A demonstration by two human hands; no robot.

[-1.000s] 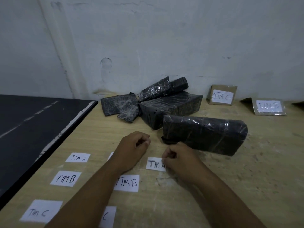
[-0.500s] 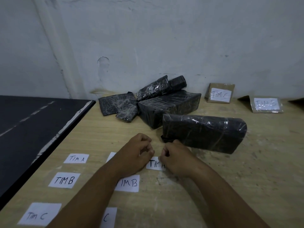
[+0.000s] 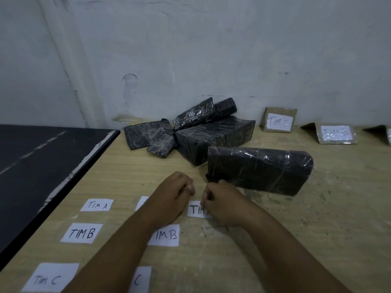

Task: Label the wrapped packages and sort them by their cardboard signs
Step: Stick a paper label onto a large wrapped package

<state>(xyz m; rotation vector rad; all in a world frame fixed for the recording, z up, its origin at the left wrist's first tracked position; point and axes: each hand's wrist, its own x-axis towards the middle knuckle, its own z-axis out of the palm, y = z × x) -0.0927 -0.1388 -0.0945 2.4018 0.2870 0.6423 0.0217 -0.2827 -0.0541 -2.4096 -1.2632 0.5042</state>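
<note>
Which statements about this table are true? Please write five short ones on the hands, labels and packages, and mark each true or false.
1. The right hand touches a paper label reading TIM. True.
2. The nearest package already carries a white label. False: its black wrap shows none.
3. The TIM C sign stands left of the TIM B sign. True.
4. The left hand grips a package. False: it is curled, touching no package.
5. The package pile lies on the black surface. False: it lies on the wooden table, beside that surface.
</note>
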